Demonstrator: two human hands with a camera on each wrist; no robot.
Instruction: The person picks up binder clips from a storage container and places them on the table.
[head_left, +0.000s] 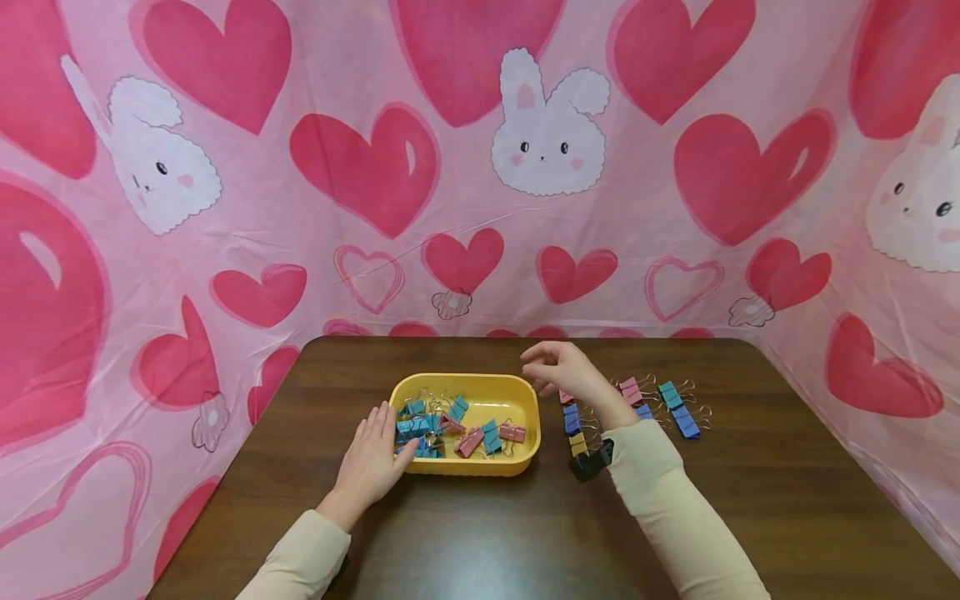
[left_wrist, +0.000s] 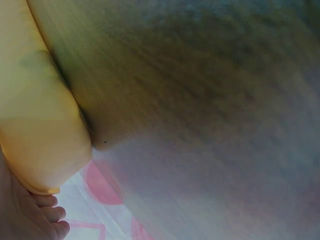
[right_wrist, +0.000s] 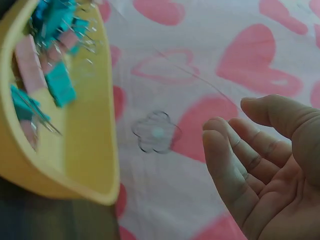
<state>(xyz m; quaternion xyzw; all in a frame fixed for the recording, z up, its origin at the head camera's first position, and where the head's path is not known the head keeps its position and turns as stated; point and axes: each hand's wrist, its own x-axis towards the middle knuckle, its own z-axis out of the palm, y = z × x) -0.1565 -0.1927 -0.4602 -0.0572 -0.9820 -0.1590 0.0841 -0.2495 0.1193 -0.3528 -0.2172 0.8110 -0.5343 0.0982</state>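
Observation:
A yellow plastic tray (head_left: 480, 468) on the table holds several binder clips, among them a teal binder clip (head_left: 491, 436) and a pink binder clip (head_left: 469, 442). My left hand (head_left: 372, 456) rests along the tray's left end, fingers straight against the rim, thumb at the front corner. Past the tray's right end, my right hand (head_left: 566, 368) is raised, fingers loosely bent. The right wrist view shows this hand (right_wrist: 265, 165) with nothing between thumb and fingers, beside the tray wall (right_wrist: 107, 125).
Right of the tray, binder clips lie in columns: a blue clip (head_left: 572, 419) and a yellow clip (head_left: 577, 444) beside the right wrist, a pink clip (head_left: 631, 391) farther right, then a teal clip (head_left: 670, 395) above a blue one (head_left: 686, 422). A heart-patterned cloth (head_left: 465, 208) hangs behind the table.

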